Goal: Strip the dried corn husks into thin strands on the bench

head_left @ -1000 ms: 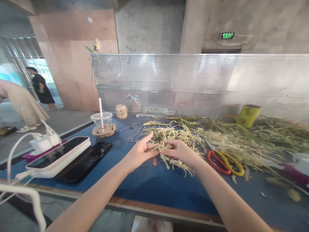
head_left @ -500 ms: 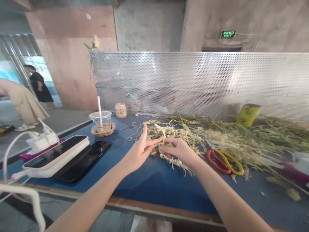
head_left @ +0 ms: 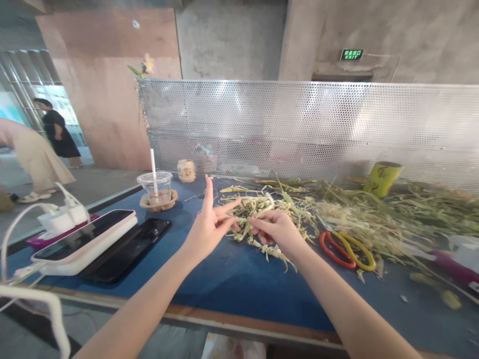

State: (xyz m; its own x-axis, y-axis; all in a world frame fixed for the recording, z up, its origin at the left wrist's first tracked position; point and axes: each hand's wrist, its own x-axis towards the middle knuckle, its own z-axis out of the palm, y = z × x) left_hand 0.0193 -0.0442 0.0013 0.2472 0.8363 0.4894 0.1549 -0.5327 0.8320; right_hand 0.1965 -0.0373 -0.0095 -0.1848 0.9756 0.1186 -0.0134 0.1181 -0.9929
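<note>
My left hand (head_left: pixel 209 227) is over the pile with one finger pointing up and another stretched toward the right. Its thumb and remaining fingers pinch the end of a pale green plant strip (head_left: pixel 244 220). Close beside it, my right hand (head_left: pixel 281 230) has thumb and fingers closed on the same strip, its other fingers curled under. Around and beneath both hands lies a knotted braid of dried plant fibre (head_left: pixel 275 251), with frayed ends toward the front. How the strip joins the braid is hidden by the fingers.
Scissors (head_left: pixel 346 251) with red and yellow handles lie to the right, near loose plant strips (head_left: pixel 374 222) and a yellow-green can (head_left: pixel 382 178). A plastic cup (head_left: pixel 154 185), phones (head_left: pixel 129 249) and a power strip (head_left: pixel 43 239) stand left. A perforated metal screen (head_left: pixel 262 124) borders the back.
My left hand has shifted left and its fingers have spread more. The hands are farther apart, with the strip now showing between them. My right hand stays nearly in place.
</note>
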